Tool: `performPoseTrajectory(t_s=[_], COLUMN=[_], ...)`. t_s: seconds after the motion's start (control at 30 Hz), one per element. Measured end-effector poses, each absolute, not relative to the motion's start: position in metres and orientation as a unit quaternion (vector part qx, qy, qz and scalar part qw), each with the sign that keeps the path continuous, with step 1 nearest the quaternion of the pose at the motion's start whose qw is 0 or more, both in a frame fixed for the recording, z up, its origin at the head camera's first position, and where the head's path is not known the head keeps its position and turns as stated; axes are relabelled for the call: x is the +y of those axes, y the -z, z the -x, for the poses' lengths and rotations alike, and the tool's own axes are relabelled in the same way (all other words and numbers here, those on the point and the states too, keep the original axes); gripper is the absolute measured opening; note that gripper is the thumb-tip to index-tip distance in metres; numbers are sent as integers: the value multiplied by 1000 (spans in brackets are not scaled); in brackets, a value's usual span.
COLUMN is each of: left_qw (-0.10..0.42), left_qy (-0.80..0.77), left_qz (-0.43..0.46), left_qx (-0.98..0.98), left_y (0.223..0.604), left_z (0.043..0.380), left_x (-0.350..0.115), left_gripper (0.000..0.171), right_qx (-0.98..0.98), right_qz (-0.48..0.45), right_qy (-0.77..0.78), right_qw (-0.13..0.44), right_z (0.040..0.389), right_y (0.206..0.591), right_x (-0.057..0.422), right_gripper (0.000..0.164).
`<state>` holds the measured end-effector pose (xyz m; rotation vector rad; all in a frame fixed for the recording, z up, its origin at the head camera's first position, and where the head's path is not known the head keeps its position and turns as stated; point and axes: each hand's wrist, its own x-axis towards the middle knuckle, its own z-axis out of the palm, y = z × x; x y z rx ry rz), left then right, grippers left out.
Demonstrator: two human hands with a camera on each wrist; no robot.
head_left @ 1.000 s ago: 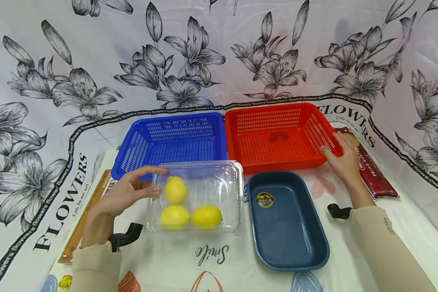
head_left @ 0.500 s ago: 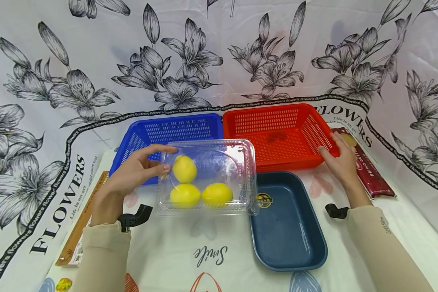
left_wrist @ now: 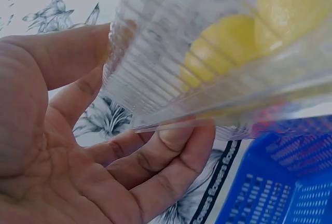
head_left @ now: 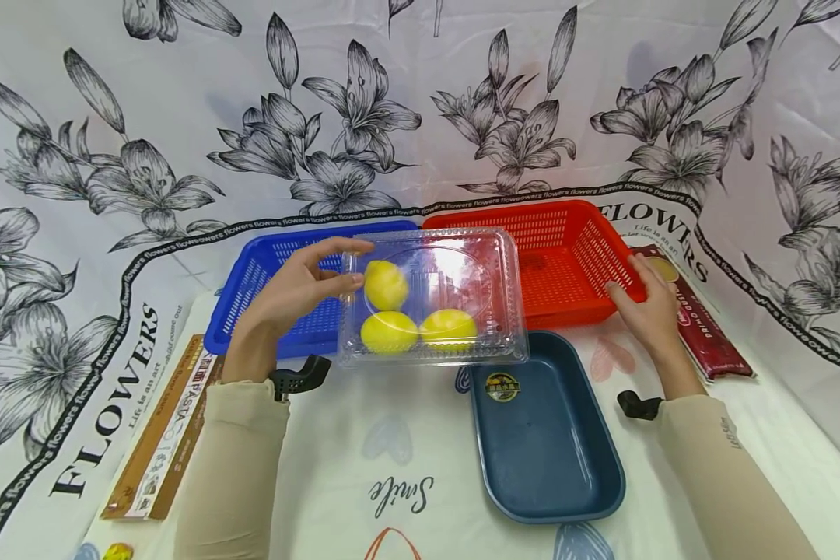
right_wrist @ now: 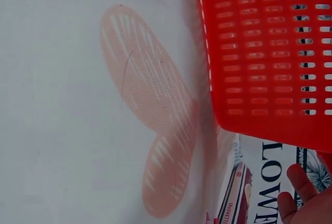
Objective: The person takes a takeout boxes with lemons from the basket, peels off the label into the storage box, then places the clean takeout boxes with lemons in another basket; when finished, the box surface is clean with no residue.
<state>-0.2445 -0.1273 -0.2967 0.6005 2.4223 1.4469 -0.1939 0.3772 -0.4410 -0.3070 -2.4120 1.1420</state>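
My left hand (head_left: 287,292) pinches the left edge of a clear plastic clamshell box (head_left: 493,334), which is held raised and tilted. Inside lie three lemons (head_left: 388,333); the left wrist view shows two of them through the ribbed side of the box. The box overlaps the blue basket (head_left: 213,342) and the red basket (head_left: 574,317) in the head view. My right hand (head_left: 647,315) grips the red basket's front right corner, thumb and fingers at the rim. In the right wrist view only fingertips (right_wrist: 301,180) show, low at the right edge.
A dark blue plastic tray (head_left: 546,443) stands on the table in front of the red basket. To the right lies a red pasta packet (head_left: 717,342); a brown pasta packet (head_left: 161,435) lies to the left. A flowered cloth (head_left: 462,101) hangs behind.
My left hand has carried the clamshell box with the lemons up and to the right, toward the red basket. The right hand stays at the red basket's corner.
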Motion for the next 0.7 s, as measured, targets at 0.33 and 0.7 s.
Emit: performPoseTrajectory(t_s=[0.33, 0.7], left_qw=[120, 112], left_qy=[-526, -545], left_qz=[-212, -226], left_qx=[815, 800], left_y=[292, 300], left_z=[264, 284], left_x=[-91, -56], left_gripper=[45, 44], right_qx=[-875, -868], right_qz=[113, 111], right_qy=[-415, -433], right_qw=[221, 217], right_z=[193, 193], right_y=[440, 441], right_x=[376, 378], right_gripper=[64, 65])
